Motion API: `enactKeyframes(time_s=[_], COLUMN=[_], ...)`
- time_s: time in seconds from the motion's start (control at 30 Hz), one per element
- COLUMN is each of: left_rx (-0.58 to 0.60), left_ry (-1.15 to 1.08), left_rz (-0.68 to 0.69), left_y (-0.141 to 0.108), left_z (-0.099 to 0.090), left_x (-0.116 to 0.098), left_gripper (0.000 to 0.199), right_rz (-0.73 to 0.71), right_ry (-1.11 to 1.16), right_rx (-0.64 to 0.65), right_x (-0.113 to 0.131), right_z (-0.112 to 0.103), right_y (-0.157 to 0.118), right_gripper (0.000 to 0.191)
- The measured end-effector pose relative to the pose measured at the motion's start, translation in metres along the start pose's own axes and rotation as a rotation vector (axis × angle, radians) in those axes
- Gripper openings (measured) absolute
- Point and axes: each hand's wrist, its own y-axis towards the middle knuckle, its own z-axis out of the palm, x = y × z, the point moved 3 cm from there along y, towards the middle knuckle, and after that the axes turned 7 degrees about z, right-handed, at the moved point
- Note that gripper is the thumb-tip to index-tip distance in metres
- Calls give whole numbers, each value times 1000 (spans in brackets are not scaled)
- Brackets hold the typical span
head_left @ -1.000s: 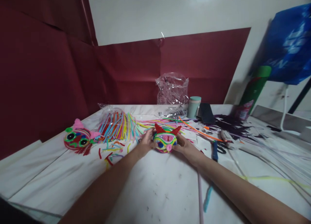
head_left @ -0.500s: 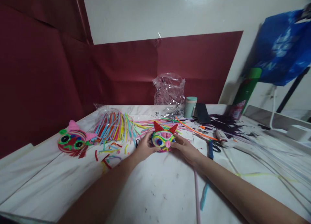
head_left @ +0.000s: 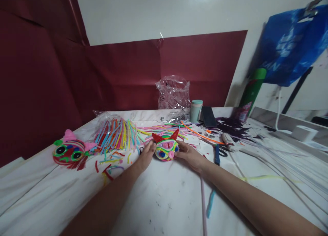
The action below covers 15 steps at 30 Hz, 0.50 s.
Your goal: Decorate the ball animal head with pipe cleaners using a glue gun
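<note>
Left hand (head_left: 146, 157) and right hand (head_left: 189, 155) grip the horned fuzzy ball (head_left: 166, 150) between them, just below frame centre, over the table (head_left: 171, 198). Probably light, soft-skinned, non-slip; best held by its sides, sparing likely bendable red horns (head_left: 175, 135).

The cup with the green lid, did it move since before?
No. The cup still stands just right of the clear plastic bag; the whole view slid left together.

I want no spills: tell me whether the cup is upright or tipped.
Upright: the cup stands on the table, its teal lid uppermost.
</note>
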Motion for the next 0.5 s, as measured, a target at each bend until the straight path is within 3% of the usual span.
enactKeyframes(time_s=[0.17,0.3,0.37,0.5], left_rx=[71,18,-86,-429], left_ry=[-5,73,96,120], left_rz=[64,97,106,82], left_y=[0,-3,-3,3], left_z=[6,9,8,-9], left_x=[-3,-5,-4,-3], left_gripper=[47,48,46,29], right_rz=[-27,3,49,147], right_ry=[-68,-164,-191,-254], right_rx=[38,56,38,-31], right_x=[1,6,7,12], right_z=[-1,-5,-11,-23], right_y=[0,0,1,3], right_gripper=[58,68,76,85])
